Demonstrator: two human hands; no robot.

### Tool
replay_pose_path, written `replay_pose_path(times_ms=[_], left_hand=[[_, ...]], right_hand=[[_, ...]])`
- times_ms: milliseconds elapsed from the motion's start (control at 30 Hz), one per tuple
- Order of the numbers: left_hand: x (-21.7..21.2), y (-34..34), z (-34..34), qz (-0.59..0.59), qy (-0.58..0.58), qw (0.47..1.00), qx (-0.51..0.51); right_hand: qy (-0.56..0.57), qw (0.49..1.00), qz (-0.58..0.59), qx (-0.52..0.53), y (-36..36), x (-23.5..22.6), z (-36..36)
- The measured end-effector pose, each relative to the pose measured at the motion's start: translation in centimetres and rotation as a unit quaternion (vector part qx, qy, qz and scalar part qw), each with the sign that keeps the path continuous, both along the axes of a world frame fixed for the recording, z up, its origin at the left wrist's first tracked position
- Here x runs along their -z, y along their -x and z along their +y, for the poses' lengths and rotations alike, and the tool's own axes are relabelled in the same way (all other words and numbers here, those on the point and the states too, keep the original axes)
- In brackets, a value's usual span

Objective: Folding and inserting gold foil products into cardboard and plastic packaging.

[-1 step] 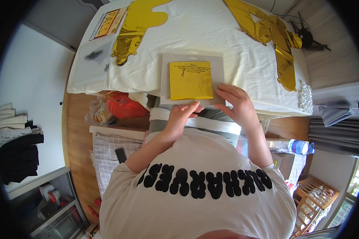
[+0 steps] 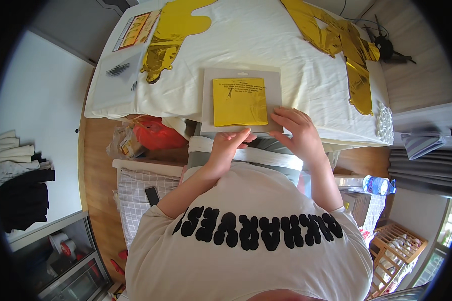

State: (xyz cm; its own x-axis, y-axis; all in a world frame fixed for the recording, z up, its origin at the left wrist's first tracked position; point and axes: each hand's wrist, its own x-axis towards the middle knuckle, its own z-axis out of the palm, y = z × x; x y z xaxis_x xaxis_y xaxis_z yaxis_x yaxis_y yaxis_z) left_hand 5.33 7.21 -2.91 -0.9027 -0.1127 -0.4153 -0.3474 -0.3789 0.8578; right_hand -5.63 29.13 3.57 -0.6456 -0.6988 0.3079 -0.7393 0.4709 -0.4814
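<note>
A flat clear package [image 2: 210, 100] with a grey-white backing and a hang hole lies at the near edge of the table. Inside it shows a folded square of gold foil [image 2: 241, 108], with small black print along its top. My right hand [image 2: 299, 128] rests at the package's near right corner, fingers spread and thumb apart. By the near edge, left of the middle, is my left hand [image 2: 228, 148], its fingers loosely curled. The left thumb reaches the package's edge; I see nothing held in that hand.
A white cloth covers the table [image 2: 246, 42]. Flat gold foil balloons [image 2: 165, 37] lie at the far left, with more foil balloons [image 2: 359, 83] at the far right. A clear bag [image 2: 116, 75] and a printed card [image 2: 135, 31] lie at the left. White rings [image 2: 385, 123] sit at the right edge.
</note>
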Motion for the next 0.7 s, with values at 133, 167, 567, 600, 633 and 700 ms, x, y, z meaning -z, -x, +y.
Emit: replay_pose_path(times_ms=[133, 167, 567, 600, 633, 700], left_hand=[[0.0, -0.2, -0.1, 0.018, 0.012, 1.0, -0.001], [0.0, -0.3, 0.1, 0.033, 0.004, 0.999, 0.005], [1.0, -1.6, -1.1, 0.101, 0.01, 0.992, 0.074], [1.1, -1.7, -1.2, 0.094, -0.012, 0.993, 0.068], [1.0, -1.8, -1.3, 0.093, -0.011, 0.993, 0.067], [0.9, -2.1, -1.5, 0.085, 0.04, 0.994, 0.054]], right_hand=[[-0.012, 1.0, -0.013, 0.01, -1.3, -1.0, -1.1], [0.013, 1.0, 0.005, -0.007, -1.4, -1.0, -1.6], [0.043, 0.995, 0.082, -0.025, -2.8, 0.5, -2.8], [0.05, 0.994, 0.09, -0.025, -2.9, 0.7, -2.8], [0.051, 0.994, 0.09, -0.026, -3.0, 0.8, -2.8], [0.049, 0.993, 0.108, -0.019, -3.3, 0.9, -2.7]])
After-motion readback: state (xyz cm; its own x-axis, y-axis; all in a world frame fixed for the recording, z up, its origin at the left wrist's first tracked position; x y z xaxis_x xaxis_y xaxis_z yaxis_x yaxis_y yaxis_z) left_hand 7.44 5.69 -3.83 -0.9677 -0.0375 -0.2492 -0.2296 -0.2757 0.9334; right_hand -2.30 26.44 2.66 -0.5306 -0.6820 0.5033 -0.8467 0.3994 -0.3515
